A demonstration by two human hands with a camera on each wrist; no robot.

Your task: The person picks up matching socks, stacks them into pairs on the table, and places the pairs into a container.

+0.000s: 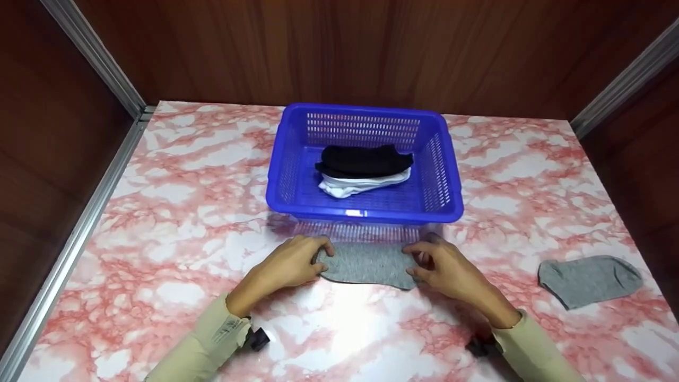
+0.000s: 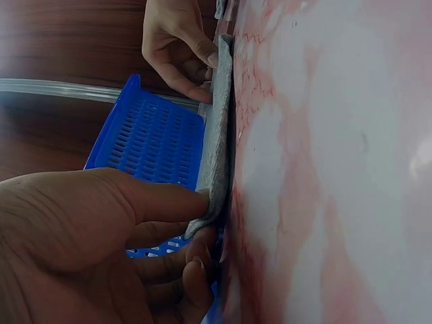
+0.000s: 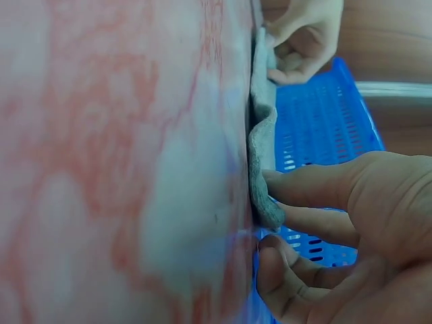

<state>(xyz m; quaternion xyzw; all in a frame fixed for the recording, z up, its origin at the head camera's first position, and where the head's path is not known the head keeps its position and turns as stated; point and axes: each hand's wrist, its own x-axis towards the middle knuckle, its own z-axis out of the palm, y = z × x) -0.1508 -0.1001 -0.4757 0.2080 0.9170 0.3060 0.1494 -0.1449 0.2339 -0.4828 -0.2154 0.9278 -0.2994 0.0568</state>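
Observation:
A grey sock (image 1: 368,263) lies flat on the table between both hands, just in front of the basket. My left hand (image 1: 293,260) pinches its left end, thumb on the near side and fingers on the far side. At the other end my right hand (image 1: 448,268) holds the sock's edge between thumb and index finger. The right wrist view shows the sock (image 3: 262,148) edge-on, low over the table, with a slight wave along it. A second grey sock (image 1: 590,280) lies apart at the right side of the table.
Behind the hands stands a blue plastic basket (image 1: 366,216) with slotted walls. Inside it a black sock bundle (image 1: 366,161) rests on white socks (image 1: 345,187). Wooden panels (image 1: 360,53) with metal edging (image 1: 95,53) enclose the red-and-white marbled table (image 1: 201,175).

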